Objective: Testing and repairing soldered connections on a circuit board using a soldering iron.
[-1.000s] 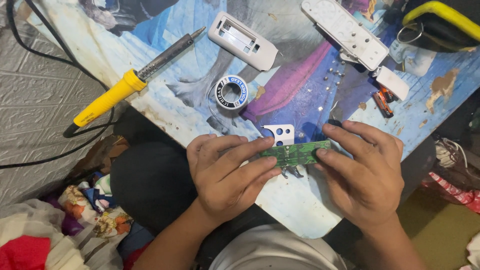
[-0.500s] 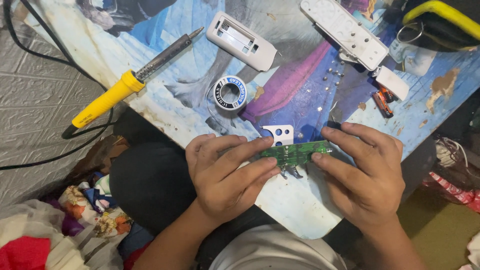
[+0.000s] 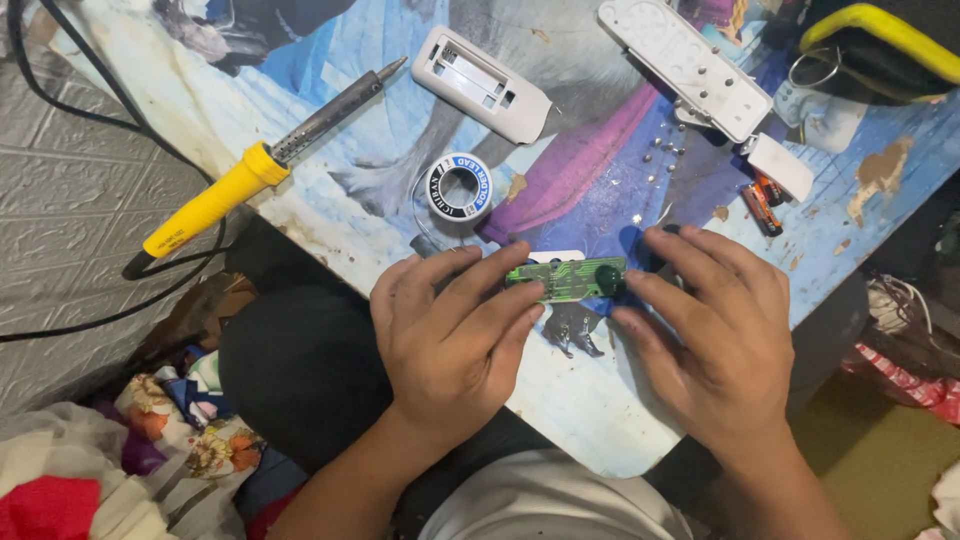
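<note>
A small green circuit board (image 3: 566,279) is held edge-up between both hands just above the printed table top (image 3: 330,190). My left hand (image 3: 452,335) grips its left end with thumb and fingers. My right hand (image 3: 715,335) pinches its right end. A white plastic piece (image 3: 556,256) lies on the table right behind the board, mostly hidden by it.
A yellow-handled soldering iron (image 3: 262,165) lies at the left, its black cord (image 3: 60,95) trailing off the edge. A solder spool (image 3: 458,187) sits behind my left hand. Two white remote-control shells (image 3: 485,84) (image 3: 698,66), small batteries (image 3: 762,205) and loose screws (image 3: 660,150) lie farther back. Crumpled cloth (image 3: 150,460) is piled below left.
Both hands stay on the green board in the same spot. The fingers have shifted slightly, and the board's copper side now shows more.
</note>
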